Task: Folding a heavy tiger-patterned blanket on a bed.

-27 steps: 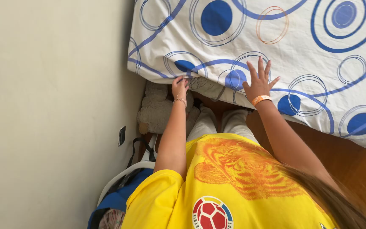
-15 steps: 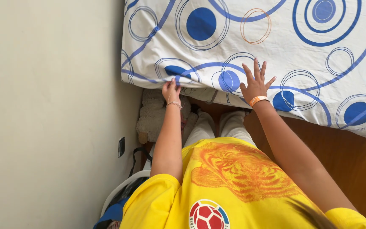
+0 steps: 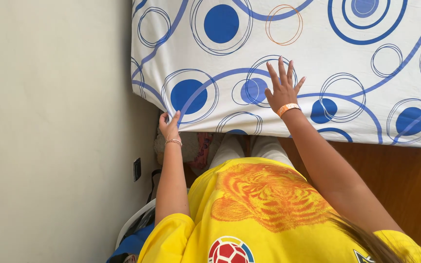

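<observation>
step: pulling the patterned sheet (image 3: 317, 63) down over the bed corner, smoothing as it goes; looks near done at this corner.
left hand (image 3: 170, 125): fingers pinching the sheet's lower hem at the corner, by the wall (image 3: 49, 122).
right hand (image 3: 282, 87): flat on the sheet, fingers spread, palm pressing.
sheet: under the right fingertips, hem caught in the left fingers.
next move: likely needs hem tugged taut, then tucked.
change: the hem now sits lower, hiding most of the plush toy (image 3: 189, 148); left hand has shifted toward the wall.

bedsheet (image 3: 317, 44): smooth matt cloth | floor (image 3: 405, 170): glossy wood | wall (image 3: 49, 122): matt paint
</observation>
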